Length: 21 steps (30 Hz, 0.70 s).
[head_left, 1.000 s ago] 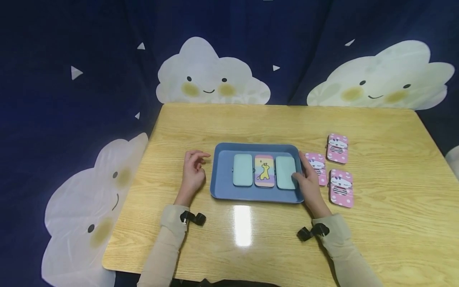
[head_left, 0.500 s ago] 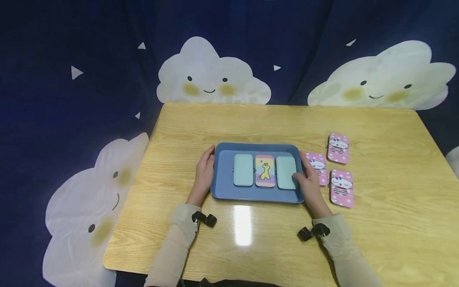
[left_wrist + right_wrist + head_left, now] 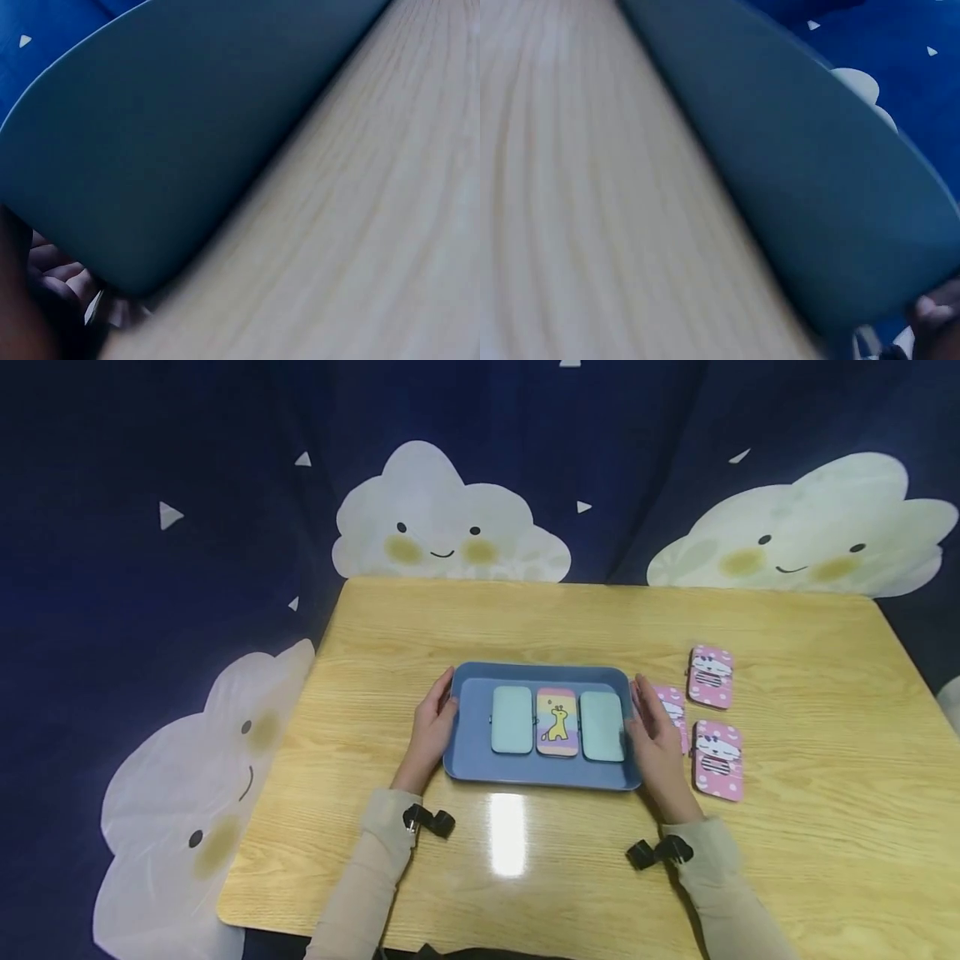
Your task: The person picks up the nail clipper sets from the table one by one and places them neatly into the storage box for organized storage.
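A shallow blue tray (image 3: pixel 540 771) lies on the table between both hands in the head view. Two mint-green flat cases (image 3: pixel 512 719) stand upright-wise in a row in it, with a giraffe-printed flat case (image 3: pixel 557 722) between them. My left hand (image 3: pixel 431 731) holds the tray's left end, thumb at the rim and fingers along the outer wall. At the right end my right hand (image 3: pixel 662 756) holds the tray with its thumb at the rim. Both wrist views show the tray's front wall up close, with a few fingers (image 3: pixel 64 271) partly hidden behind its left corner.
Right of the tray lie several pink flat cases with a cat print, one at the back (image 3: pixel 710 677) and one nearer (image 3: pixel 717 760). Another pink case (image 3: pixel 673 706) is partly covered by my right hand. A dark blue curtain (image 3: pixel 600 443) with clouds hangs behind the wooden table (image 3: pixel 825 735).
My left hand has moved right from the bare tabletop onto the tray's left end. The right thumb has drawn back from over the right mint-green case to the rim.
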Each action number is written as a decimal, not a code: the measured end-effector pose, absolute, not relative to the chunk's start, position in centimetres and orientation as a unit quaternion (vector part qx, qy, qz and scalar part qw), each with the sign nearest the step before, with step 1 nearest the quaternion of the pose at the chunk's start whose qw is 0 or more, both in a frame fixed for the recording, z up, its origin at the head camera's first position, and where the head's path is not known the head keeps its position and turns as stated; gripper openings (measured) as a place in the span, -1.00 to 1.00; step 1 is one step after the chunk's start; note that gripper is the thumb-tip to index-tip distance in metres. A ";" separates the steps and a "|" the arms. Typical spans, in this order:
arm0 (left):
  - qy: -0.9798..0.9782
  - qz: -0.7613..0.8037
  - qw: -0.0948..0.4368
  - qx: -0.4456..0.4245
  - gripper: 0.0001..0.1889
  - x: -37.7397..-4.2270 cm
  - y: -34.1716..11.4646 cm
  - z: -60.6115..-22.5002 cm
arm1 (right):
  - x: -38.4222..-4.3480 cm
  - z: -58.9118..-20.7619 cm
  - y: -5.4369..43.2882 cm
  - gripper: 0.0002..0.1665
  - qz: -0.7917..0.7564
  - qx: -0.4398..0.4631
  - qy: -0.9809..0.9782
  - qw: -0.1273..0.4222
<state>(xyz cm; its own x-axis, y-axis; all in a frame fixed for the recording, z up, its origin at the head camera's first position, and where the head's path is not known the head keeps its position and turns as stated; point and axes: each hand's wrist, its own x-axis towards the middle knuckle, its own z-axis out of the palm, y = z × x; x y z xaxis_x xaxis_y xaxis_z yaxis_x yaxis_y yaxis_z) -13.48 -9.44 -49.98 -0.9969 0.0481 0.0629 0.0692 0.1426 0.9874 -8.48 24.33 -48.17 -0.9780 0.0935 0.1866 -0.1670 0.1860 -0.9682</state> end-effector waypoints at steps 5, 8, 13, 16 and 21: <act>-0.765 -0.643 0.014 -0.031 -0.47 -13.4 -9.3 -50.1 | -8.7 -48.2 25.8 -0.45 0.487 0.046 -0.826 0.281; -0.769 -0.638 0.017 -0.027 -0.47 -13.4 -9.3 -50.2 | -8.9 -48.3 26.8 -0.57 0.389 0.017 -0.856 0.339; -0.767 -0.642 0.019 -0.017 -0.48 -13.4 -9.5 -50.3 | -9.0 -48.8 27.4 -0.57 0.324 -0.031 -0.888 0.325; -0.765 -0.643 0.009 -0.017 -0.48 -13.2 -9.5 -49.7 | -8.8 -49.0 27.2 -0.51 0.307 -0.061 -0.903 0.295; -0.764 -0.645 -0.003 -0.018 -0.49 -13.1 -9.4 -49.1 | -8.5 -48.9 26.9 -0.43 0.296 -0.086 -0.920 0.242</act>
<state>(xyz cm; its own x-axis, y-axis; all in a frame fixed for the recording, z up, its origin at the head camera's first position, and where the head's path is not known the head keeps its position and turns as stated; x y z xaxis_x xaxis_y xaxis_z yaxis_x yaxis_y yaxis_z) -13.06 -9.36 -49.14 -0.9993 0.0321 0.0185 0.0236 0.1664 0.9858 -8.46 26.94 -48.93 -0.8679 0.3020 0.3944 0.0152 0.8097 -0.5866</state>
